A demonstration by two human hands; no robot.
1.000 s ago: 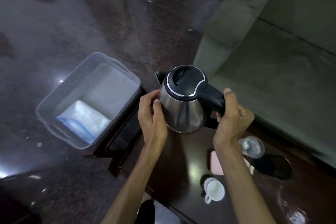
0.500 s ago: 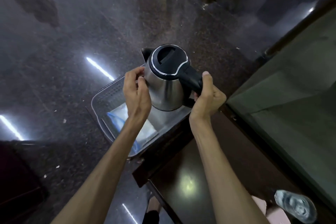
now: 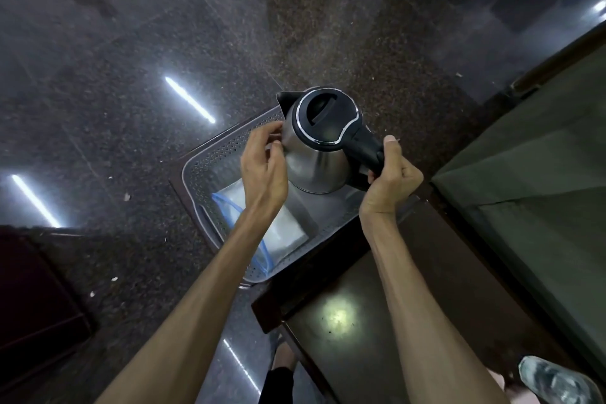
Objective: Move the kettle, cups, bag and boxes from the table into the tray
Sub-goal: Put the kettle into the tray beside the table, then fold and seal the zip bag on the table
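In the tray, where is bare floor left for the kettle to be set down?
Free: the tray floor under the kettle, between the bag and the far perforated wall. Crowded: the near-left part, where the bag lies. The right hand holds the handle; the left hand steadies the body.

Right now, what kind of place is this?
Probably a hotel room or lounge: polished stone floor, dark wooden table, upholstered sofa, and an electric kettle going into a tray.

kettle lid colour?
Black, with a silver trim ring; kettle lid shows clearly in the head view.
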